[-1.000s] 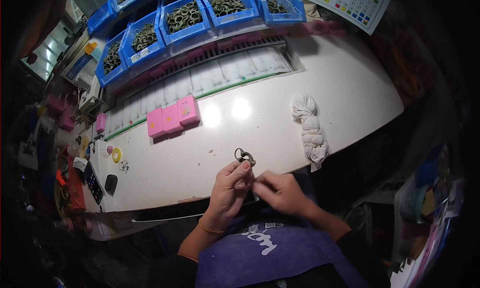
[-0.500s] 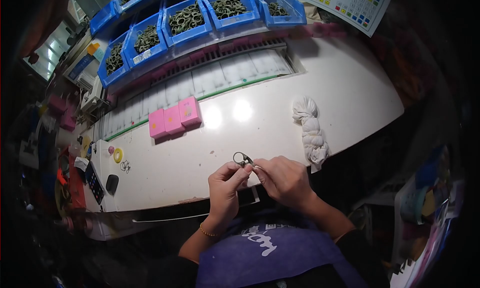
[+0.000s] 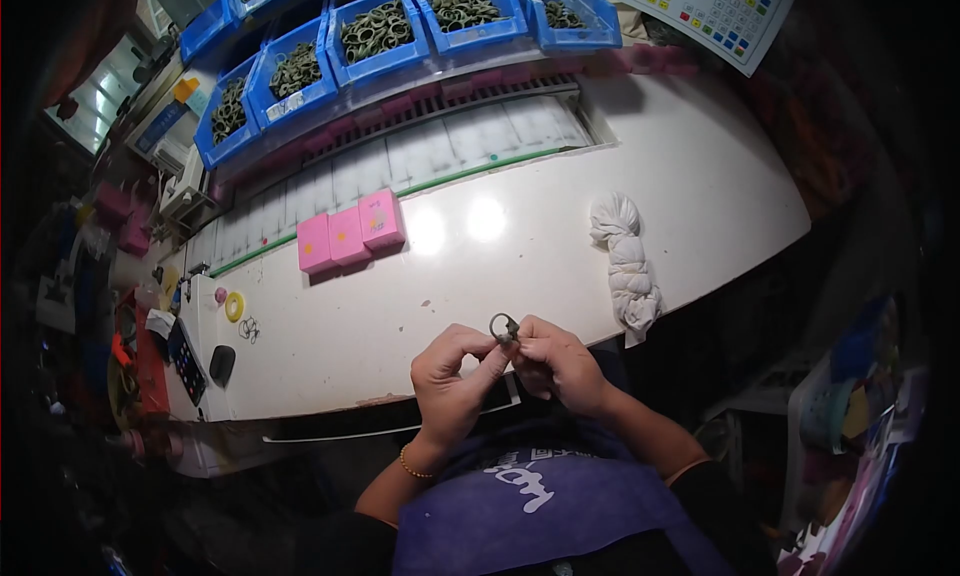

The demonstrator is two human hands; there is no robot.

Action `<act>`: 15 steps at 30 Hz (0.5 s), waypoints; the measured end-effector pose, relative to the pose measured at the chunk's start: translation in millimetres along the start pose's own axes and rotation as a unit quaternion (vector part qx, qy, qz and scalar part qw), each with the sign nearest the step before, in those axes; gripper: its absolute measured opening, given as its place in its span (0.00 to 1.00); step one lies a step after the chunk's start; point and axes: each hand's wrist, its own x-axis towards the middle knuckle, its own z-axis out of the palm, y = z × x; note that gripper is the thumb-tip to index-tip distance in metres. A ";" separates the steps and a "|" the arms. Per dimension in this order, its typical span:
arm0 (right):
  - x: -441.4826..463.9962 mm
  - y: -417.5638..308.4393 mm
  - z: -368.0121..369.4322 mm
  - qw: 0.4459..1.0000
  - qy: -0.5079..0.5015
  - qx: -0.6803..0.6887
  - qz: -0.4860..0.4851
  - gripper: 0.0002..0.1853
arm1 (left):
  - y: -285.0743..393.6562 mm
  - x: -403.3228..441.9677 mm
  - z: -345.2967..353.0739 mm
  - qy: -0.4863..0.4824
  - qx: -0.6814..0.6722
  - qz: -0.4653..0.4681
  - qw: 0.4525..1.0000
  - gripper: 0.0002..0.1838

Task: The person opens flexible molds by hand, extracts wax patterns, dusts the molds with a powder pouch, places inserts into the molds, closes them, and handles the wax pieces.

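Observation:
Above the table's front edge, both hands meet at a small dark ring-shaped piece (image 3: 503,328) with a thicker, knobby lower part. My left hand (image 3: 452,378) pinches its lower side between thumb and fingers. My right hand (image 3: 562,366) is closed on the same piece from the right, its fingertips touching the thick part. The round loop stands up above the fingertips, and the hands cover the rest.
Blue bins (image 3: 375,36) of similar dark rings line the back. Pink boxes (image 3: 348,236) stand left of centre, and a twisted white cloth (image 3: 630,266) lies to the right. A yellow tape roll (image 3: 234,307) and a black case (image 3: 222,364) lie left. A keypad panel (image 3: 705,11) sits back right.
The ring-shaped piece has shifted slightly right and turned, so its loop looks narrower. My right fingers have curled in closer around it; the left hand keeps its pinch.

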 end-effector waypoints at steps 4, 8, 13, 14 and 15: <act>3.7 -1.9 -9.7 0.962 -0.069 0.211 0.161 0.13 | 1.2 2.7 -3.9 -0.026 0.024 0.043 0.998 0.06; 6.0 1.7 -18.0 0.919 -0.151 0.294 0.216 0.11 | 3.4 7.0 -10.2 -0.082 0.039 0.092 0.992 0.09; 2.9 3.9 -18.7 0.908 -0.155 0.301 0.246 0.11 | 3.6 11.7 -18.3 -0.133 0.066 0.126 0.981 0.15; 2.6 5.6 -19.4 0.905 -0.164 0.304 0.249 0.11 | 3.7 12.9 -18.5 -0.135 0.089 0.157 0.974 0.15; 2.2 5.7 -19.2 0.904 -0.164 0.305 0.250 0.11 | 3.7 13.7 -18.8 -0.137 0.112 0.188 0.966 0.15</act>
